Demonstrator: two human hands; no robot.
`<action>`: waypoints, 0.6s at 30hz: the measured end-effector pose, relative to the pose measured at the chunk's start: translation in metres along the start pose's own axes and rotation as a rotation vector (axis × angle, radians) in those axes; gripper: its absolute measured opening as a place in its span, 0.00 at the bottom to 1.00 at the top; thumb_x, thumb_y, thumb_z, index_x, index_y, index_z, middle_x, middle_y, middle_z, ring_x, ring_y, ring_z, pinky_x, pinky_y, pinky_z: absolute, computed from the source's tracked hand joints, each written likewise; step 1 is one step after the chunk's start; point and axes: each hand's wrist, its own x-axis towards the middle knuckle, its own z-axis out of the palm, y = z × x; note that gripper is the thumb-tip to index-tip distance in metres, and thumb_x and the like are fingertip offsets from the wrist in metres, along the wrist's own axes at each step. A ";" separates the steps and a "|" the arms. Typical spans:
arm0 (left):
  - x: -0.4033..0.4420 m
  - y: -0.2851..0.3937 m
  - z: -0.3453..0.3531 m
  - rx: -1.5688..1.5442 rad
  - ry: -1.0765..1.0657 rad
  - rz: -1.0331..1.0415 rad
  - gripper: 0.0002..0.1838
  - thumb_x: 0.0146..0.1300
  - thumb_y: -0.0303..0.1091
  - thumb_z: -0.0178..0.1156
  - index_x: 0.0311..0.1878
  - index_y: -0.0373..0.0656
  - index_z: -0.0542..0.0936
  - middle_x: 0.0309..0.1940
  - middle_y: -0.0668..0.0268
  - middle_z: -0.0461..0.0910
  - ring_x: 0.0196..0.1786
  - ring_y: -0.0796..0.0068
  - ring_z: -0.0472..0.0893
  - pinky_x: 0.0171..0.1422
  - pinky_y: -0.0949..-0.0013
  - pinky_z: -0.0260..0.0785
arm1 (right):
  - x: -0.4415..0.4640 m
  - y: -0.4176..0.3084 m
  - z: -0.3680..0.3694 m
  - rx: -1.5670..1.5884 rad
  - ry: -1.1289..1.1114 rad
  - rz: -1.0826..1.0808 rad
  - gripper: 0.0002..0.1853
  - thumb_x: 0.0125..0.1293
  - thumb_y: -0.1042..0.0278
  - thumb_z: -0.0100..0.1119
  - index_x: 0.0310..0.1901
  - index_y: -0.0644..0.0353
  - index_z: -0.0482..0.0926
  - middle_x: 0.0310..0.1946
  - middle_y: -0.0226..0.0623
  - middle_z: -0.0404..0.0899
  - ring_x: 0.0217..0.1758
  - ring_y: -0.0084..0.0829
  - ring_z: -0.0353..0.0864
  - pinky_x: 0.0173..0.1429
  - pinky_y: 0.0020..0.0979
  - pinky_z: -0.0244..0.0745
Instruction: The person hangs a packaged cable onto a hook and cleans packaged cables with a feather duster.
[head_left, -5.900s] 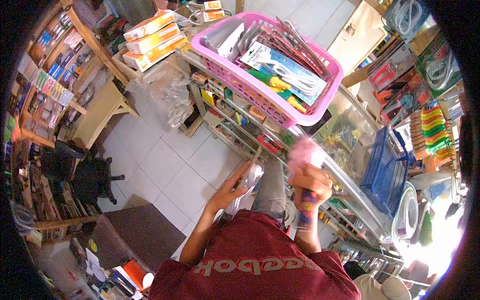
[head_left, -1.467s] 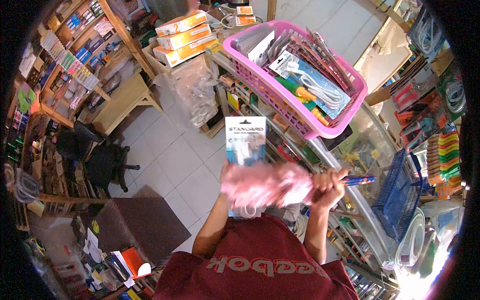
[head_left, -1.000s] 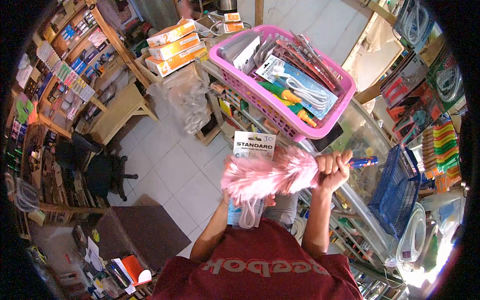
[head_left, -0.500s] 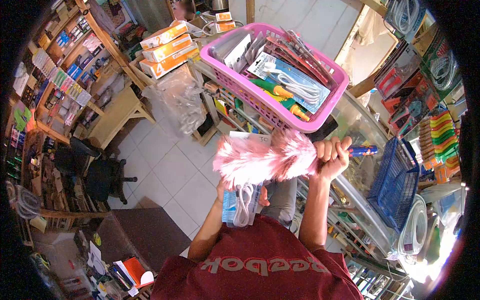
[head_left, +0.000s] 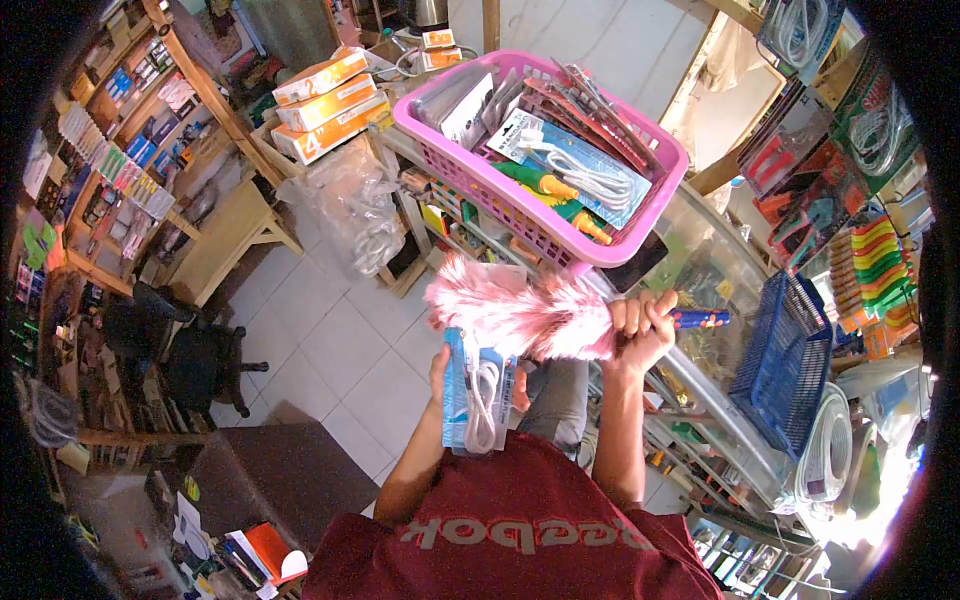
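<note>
In my right hand (head_left: 645, 330) is a fluffy pink duster (head_left: 520, 310), gripped where the feathers meet its dark blue handle (head_left: 700, 318). The duster head points left and lies over the top of a flat blue pack with a coiled white cable (head_left: 482, 400). My left hand (head_left: 438, 372) holds this pack upright in front of my chest, its thumb and fingers at opposite edges; most of the palm is hidden behind it. Just beyond the duster stands a pink basket (head_left: 632, 245) with a similar cable pack (head_left: 590, 175), green-and-yellow handled tools (head_left: 540, 180) and flat packets.
A glass display counter (head_left: 690, 240) runs beneath the basket and along my right. On it rests a blue basket (head_left: 785, 360) beside coiled white hose (head_left: 825, 445). Orange boxes (head_left: 335, 125) stand stacked ahead left. A black chair (head_left: 205, 360) and brown box (head_left: 290, 465) are left.
The duster has moved slightly left and now covers less of the cable pack, whose upper part shows more. The pack stays in my left hand. The view has shifted a little.
</note>
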 end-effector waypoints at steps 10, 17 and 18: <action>-0.002 0.000 0.002 -0.018 -0.022 0.006 0.51 0.51 0.74 0.44 0.56 0.29 0.66 0.44 0.38 0.72 0.43 0.43 0.77 0.47 0.46 0.72 | -0.010 0.001 -0.010 0.015 0.066 -0.016 0.08 0.53 0.78 0.50 0.24 0.53 0.63 0.11 0.22 0.52 0.12 0.18 0.46 0.19 0.23 0.43; -0.002 0.000 0.003 -0.074 0.001 -0.017 0.50 0.52 0.74 0.43 0.59 0.31 0.65 0.44 0.39 0.72 0.44 0.43 0.77 0.49 0.46 0.71 | -0.006 0.000 -0.008 0.064 0.083 -0.022 0.10 0.52 0.79 0.52 0.25 0.52 0.63 0.11 0.22 0.53 0.12 0.18 0.48 0.18 0.22 0.47; -0.001 0.000 0.003 -0.074 0.008 -0.021 0.50 0.52 0.74 0.43 0.59 0.31 0.64 0.44 0.39 0.72 0.44 0.43 0.77 0.49 0.46 0.71 | -0.006 0.000 -0.009 0.067 0.082 -0.023 0.10 0.52 0.80 0.52 0.25 0.52 0.63 0.12 0.22 0.53 0.12 0.18 0.48 0.18 0.22 0.47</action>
